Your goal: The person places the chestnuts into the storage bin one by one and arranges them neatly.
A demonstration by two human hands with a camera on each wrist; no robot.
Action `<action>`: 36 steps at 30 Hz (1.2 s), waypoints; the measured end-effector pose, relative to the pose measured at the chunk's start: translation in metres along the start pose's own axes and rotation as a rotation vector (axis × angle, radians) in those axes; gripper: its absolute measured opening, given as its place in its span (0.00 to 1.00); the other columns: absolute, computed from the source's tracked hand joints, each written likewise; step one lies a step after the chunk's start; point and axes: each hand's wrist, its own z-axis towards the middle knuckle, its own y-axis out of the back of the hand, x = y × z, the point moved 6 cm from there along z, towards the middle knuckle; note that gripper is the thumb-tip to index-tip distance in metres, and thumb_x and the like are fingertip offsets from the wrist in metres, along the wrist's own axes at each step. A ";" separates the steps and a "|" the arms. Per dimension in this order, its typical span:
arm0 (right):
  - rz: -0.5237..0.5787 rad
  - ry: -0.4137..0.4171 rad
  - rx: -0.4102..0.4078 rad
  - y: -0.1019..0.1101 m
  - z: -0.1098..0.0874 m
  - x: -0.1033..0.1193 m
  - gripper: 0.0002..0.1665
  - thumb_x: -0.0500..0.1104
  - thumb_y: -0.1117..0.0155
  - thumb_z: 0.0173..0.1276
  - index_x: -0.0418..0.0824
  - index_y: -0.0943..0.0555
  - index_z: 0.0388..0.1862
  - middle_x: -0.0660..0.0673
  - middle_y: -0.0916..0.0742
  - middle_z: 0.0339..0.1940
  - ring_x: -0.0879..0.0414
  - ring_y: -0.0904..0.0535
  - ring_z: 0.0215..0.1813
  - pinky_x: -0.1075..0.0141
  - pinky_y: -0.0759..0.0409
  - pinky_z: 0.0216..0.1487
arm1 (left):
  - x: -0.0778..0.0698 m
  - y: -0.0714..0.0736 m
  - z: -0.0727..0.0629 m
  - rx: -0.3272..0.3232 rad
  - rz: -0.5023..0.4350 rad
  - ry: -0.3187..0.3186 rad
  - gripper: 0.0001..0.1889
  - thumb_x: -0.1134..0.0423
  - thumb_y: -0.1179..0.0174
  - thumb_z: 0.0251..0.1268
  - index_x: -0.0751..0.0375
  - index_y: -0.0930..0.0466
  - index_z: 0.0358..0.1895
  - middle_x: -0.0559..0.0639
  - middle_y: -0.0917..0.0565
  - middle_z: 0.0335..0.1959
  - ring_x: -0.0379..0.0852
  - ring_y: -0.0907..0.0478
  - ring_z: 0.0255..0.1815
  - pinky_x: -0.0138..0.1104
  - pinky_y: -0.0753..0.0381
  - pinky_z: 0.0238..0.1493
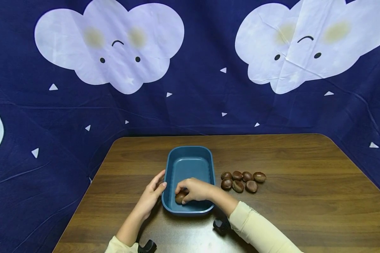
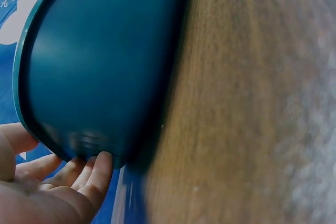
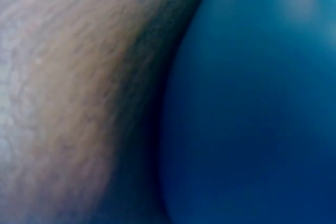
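In the head view a deep blue rectangular container [image 1: 190,150] with rounded corners stands on the wooden table. My left hand [image 1: 151,196] holds its left wall. The left wrist view shows the fingertips [image 2: 103,162] against the outside wall and the thumb up at the rim. Reaching inside from the right, my right hand [image 1: 196,189] pinches a brown chestnut [image 1: 179,198] low in the near part of the container, fingers curled over it. The right wrist view shows only a blurred container wall [image 3: 252,98] beside the tabletop; the right fingers are outside that view.
Several chestnuts [image 1: 251,186] lie in two short rows on the table [image 1: 304,211], to the right of the container. Black wrist devices [image 1: 221,226] sit at both sleeves. A dark blue curtain [image 1: 206,105] with cloud faces hangs behind the table's far edge.
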 end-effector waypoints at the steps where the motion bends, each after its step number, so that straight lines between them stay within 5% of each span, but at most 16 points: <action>1: -0.005 0.000 0.005 -0.001 0.000 0.000 0.17 0.36 0.28 0.47 0.43 0.20 0.38 0.56 0.18 0.37 0.67 0.26 0.41 0.74 0.29 0.43 | 0.000 0.000 0.000 0.000 0.000 0.001 0.26 0.63 0.53 0.68 0.61 0.46 0.67 0.64 0.41 0.64 0.59 0.43 0.63 0.50 0.44 0.59; 11: 0.017 -0.006 0.025 -0.005 0.000 0.003 0.19 0.36 0.28 0.48 0.42 0.20 0.41 0.55 0.18 0.39 0.66 0.26 0.42 0.73 0.29 0.44 | 0.001 0.002 -0.002 -0.007 -0.012 -0.001 0.26 0.63 0.53 0.68 0.61 0.46 0.67 0.64 0.41 0.65 0.58 0.44 0.64 0.50 0.44 0.60; 18: 0.178 -0.001 0.008 -0.002 0.001 0.004 0.21 0.36 0.30 0.51 0.38 0.23 0.46 0.47 0.18 0.45 0.62 0.25 0.48 0.73 0.29 0.48 | 0.000 0.003 -0.004 -0.014 0.004 0.004 0.26 0.62 0.53 0.68 0.60 0.46 0.67 0.63 0.41 0.65 0.57 0.44 0.64 0.51 0.45 0.60; 30: 0.343 0.058 -0.171 0.019 -0.006 0.000 0.25 0.40 0.34 0.56 0.33 0.27 0.52 0.40 0.21 0.50 0.47 0.26 0.53 0.65 0.31 0.54 | 0.001 -0.001 0.001 0.007 0.011 -0.010 0.26 0.62 0.53 0.69 0.61 0.47 0.68 0.63 0.42 0.65 0.58 0.43 0.63 0.52 0.42 0.58; 36: 0.346 0.073 -0.250 0.031 -0.013 0.000 0.27 0.42 0.33 0.56 0.35 0.27 0.53 0.41 0.21 0.51 0.47 0.27 0.54 0.62 0.32 0.55 | 0.001 0.000 0.000 -0.002 0.008 -0.017 0.26 0.62 0.53 0.69 0.60 0.46 0.68 0.63 0.40 0.64 0.58 0.42 0.63 0.52 0.41 0.58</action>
